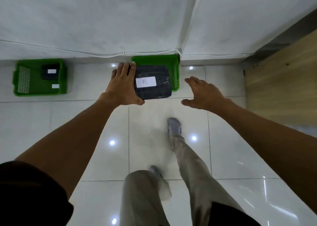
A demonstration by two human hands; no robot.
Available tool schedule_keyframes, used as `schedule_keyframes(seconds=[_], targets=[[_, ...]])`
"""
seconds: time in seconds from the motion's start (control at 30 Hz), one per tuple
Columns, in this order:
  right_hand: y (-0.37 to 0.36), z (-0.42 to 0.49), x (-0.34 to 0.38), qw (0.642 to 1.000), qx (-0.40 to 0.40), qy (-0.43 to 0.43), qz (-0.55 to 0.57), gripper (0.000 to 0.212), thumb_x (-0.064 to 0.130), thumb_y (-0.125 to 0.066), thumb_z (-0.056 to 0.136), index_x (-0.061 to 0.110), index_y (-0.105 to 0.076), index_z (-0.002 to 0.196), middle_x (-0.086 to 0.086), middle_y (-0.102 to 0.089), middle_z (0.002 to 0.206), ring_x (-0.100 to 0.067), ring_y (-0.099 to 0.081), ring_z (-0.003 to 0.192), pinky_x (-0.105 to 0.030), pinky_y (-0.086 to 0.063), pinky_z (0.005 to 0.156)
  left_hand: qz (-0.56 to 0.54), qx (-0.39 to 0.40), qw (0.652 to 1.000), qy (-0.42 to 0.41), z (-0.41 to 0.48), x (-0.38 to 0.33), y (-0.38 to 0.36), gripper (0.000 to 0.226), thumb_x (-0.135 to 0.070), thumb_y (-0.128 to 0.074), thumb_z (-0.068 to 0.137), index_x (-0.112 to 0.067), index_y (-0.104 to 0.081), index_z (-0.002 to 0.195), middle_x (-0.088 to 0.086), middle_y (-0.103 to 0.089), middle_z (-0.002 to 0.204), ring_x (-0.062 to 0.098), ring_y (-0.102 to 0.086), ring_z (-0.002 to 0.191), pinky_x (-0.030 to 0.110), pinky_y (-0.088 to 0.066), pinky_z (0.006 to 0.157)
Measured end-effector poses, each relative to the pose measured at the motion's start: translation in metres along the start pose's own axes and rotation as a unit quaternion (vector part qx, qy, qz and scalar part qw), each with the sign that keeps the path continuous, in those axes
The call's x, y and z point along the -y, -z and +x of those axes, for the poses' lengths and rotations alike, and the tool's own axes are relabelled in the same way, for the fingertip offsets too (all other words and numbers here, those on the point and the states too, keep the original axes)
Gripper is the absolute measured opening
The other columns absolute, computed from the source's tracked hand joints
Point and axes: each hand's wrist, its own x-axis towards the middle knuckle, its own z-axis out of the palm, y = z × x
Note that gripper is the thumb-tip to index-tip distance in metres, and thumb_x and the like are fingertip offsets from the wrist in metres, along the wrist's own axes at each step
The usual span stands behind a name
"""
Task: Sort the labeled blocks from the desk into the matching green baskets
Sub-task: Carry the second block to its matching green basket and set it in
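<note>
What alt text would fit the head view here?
A person's left hand holds a dark rectangular block with a white label above a green plastic basket on the white tiled floor, while the right hand hovers open beside it. Another green basket, farther left, already holds a dark block.

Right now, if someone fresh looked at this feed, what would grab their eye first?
Probably the dark block with a white label, held in the left hand over the green basket against the wall. The right hand hangs open beside it, touching nothing. Further left on the tiled floor sits a second green basket with a smaller dark labeled block inside.
</note>
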Motion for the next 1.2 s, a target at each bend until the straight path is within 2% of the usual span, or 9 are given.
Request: schedule_keyframes(seconds=[0.13,0.4,0.57,0.8,1.0,1.1,1.2], targets=[[-0.042,0.086,-0.024,0.999,-0.003,-0.011,0.04,0.081,0.045,-0.065,0.082,0.012,-0.027,0.146,-0.011,-0.034,0.151,-0.031,-0.039,0.134,-0.045,-0.038,0.104,-0.016,0.016,0.999,0.024,0.081,0.024,-0.071,0.134,-0.063,-0.077,0.042,-0.005,-0.016,0.145,0.018,-0.029,0.146,0.038,-0.023,0.137,0.053,-0.024,0.114],[-0.147,0.222,-0.069,0.998,-0.024,-0.006,0.053,0.078,0.043,-0.066,0.083,0.013,-0.029,0.145,-0.01,-0.037,0.15,-0.031,-0.044,0.13,-0.045,-0.042,0.101,-0.005,0.02,1.0,-0.014,0.195,0.056,-0.215,0.138,-0.058,-0.082,0.045,-0.004,-0.008,0.148,0.019,-0.022,0.151,0.04,-0.015,0.142,0.055,-0.018,0.117],[-0.207,0.295,-0.095,0.995,-0.089,-0.007,0.033,0.067,0.041,-0.06,0.088,0.011,-0.033,0.141,-0.014,-0.043,0.143,-0.033,-0.048,0.123,-0.045,-0.046,0.095,0.004,0.005,1.0,-0.028,0.253,0.072,-0.287,0.139,-0.059,-0.083,0.045,-0.008,-0.004,0.149,0.017,-0.018,0.153,0.037,-0.011,0.143,0.055,-0.017,0.117],[-0.272,0.371,-0.13,0.982,-0.186,-0.036,-0.005,0.058,0.04,-0.053,0.09,0.009,-0.038,0.137,-0.018,-0.047,0.13,-0.034,-0.048,0.117,-0.043,-0.046,0.085,0.012,-0.021,0.999,-0.022,0.316,0.084,-0.368,0.139,-0.064,-0.079,0.048,-0.009,-0.001,0.149,0.016,-0.01,0.157,0.035,-0.004,0.146,0.052,-0.011,0.119],[-0.306,0.416,-0.138,0.972,-0.228,-0.052,0.026,0.047,0.032,-0.039,0.098,0.006,-0.036,0.137,-0.02,-0.043,0.128,-0.035,-0.048,0.113,-0.041,-0.045,0.08,0.021,-0.019,0.999,-0.03,0.35,0.086,-0.412,0.142,-0.069,-0.077,0.047,-0.011,0.002,0.15,0.013,-0.004,0.159,0.031,0.002,0.147,0.048,-0.005,0.12],[-0.313,0.435,-0.138,0.962,-0.254,-0.062,0.083,0.046,0.02,-0.045,0.095,0.003,-0.034,0.137,-0.021,-0.04,0.126,-0.037,-0.05,0.105,-0.037,-0.04,0.072,0.023,-0.018,0.999,-0.032,0.368,0.087,-0.427,0.146,-0.075,-0.074,0.043,-0.012,0.003,0.15,0.011,-0.002,0.16,0.029,0.003,0.147,0.047,-0.003,0.12],[-0.317,0.445,-0.139,0.959,-0.255,-0.069,0.099,0.061,0.008,-0.053,0.086,0.003,-0.028,0.141,-0.022,-0.038,0.128,-0.038,-0.052,0.103,-0.038,-0.041,0.072,0.015,-0.015,0.999,-0.034,0.381,0.086,-0.437,0.151,-0.082,-0.069,0.037,-0.012,0.003,0.15,0.011,-0.001,0.16,0.029,0.003,0.148,0.047,-0.005,0.12]])
